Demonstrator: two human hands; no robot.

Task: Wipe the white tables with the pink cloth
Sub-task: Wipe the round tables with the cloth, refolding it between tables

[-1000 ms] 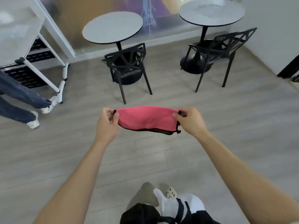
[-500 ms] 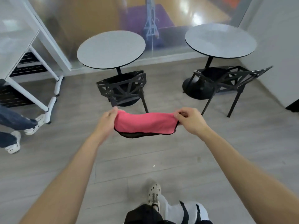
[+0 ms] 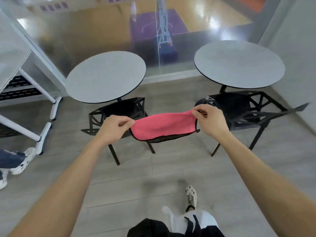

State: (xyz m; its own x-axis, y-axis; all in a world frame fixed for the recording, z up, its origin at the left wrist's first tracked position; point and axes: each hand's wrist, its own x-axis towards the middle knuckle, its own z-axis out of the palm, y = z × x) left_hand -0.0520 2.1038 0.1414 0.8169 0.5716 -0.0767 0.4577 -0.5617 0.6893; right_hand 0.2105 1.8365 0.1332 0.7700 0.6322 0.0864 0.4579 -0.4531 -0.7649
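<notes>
Two hands, left hand (image 3: 114, 126) and right hand (image 3: 209, 120), pinch one pink cloth (image 3: 163, 126) before two white tables (image 3: 106, 76) (image 3: 239, 64).

Two black chairs (image 3: 119, 115) (image 3: 246, 108) stand on the grey floor (image 3: 171, 168); a white-framed trolley (image 3: 25, 93) stands left.

A grey wood-plank floor (image 3: 171, 168) carries two round white tables, each on a black pedestal. The left table (image 3: 106, 76) and the right table (image 3: 239, 64) stand well apart, both tops bare. A black lattice chair (image 3: 119, 113) is tucked partly under the left table; a second black chair (image 3: 248, 110) sits under the right one. At the far left, a white-framed stand (image 3: 42, 132) rests its feet on the floor.
</notes>
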